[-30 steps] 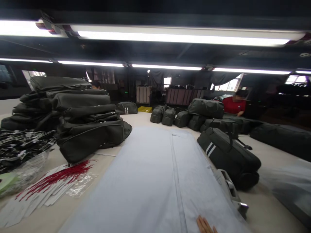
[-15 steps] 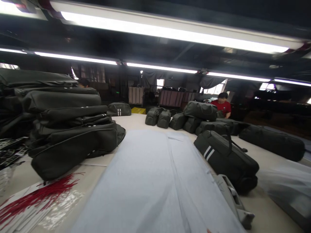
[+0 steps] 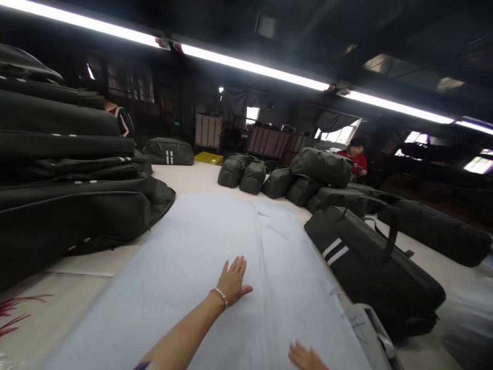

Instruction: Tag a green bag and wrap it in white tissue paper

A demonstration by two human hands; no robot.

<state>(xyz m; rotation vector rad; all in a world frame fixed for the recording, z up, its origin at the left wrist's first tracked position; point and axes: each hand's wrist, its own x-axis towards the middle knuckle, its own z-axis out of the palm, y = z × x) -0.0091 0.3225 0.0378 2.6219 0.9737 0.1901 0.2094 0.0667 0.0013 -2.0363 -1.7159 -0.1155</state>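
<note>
My left hand (image 3: 232,280) lies flat and open on a large pale sheet (image 3: 185,267) spread over the table, fingers stretched forward; a thin bracelet circles the wrist. My right hand (image 3: 304,357) shows only partly at the bottom edge, fingers spread on the same sheet, holding nothing. A second strip of the pale sheet (image 3: 292,257) overlaps along a lengthwise seam to the right of my left hand.
A tall stack of flat dark bags (image 3: 57,169) stands at the left. A long dark bag with two white stripes (image 3: 370,262) lies to the right, more bags (image 3: 300,180) behind. A person in red (image 3: 354,159) works at the far right. Red strings (image 3: 15,311) lie at left.
My left arm has reached forward onto the sheet, where no hand showed half a second ago. My right hand has come back into view at the bottom. The view shifted right and closer.
</note>
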